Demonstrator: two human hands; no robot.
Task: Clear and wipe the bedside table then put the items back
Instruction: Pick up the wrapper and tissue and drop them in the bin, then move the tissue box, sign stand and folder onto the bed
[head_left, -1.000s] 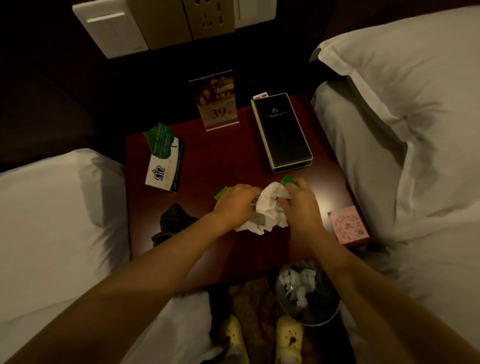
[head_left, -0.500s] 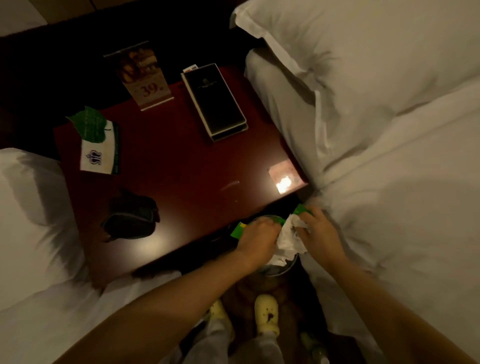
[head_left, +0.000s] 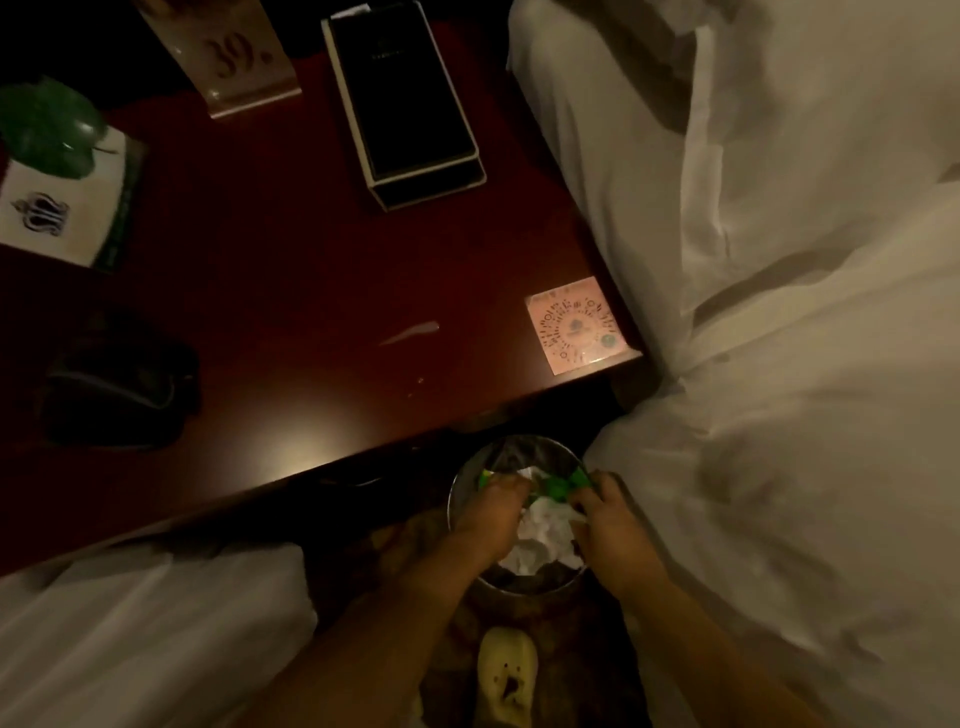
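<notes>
The dark red bedside table (head_left: 291, 270) fills the upper left. On it lie a black box (head_left: 402, 98), a price stand marked 39 (head_left: 234, 57), a white and green card with a green leaf (head_left: 62, 197), a dark pouch (head_left: 117, 384) and a pink QR card (head_left: 574, 325). Below the table's front edge, my left hand (head_left: 491, 514) and my right hand (head_left: 613, 525) together grip a bundle of crumpled white tissue and green wrappers (head_left: 545, 525) inside the mouth of a round metal bin (head_left: 467, 478).
White beds flank the table: one at the right (head_left: 779, 312), another at the lower left (head_left: 130, 634). A small pale smear (head_left: 410, 332) marks the tabletop. A yellow slipper (head_left: 506, 675) stands on the floor just behind the bin.
Both hands carried the tissue and green wrappers off the tabletop, down past its front edge and into the bin. The view tilted down and right.
</notes>
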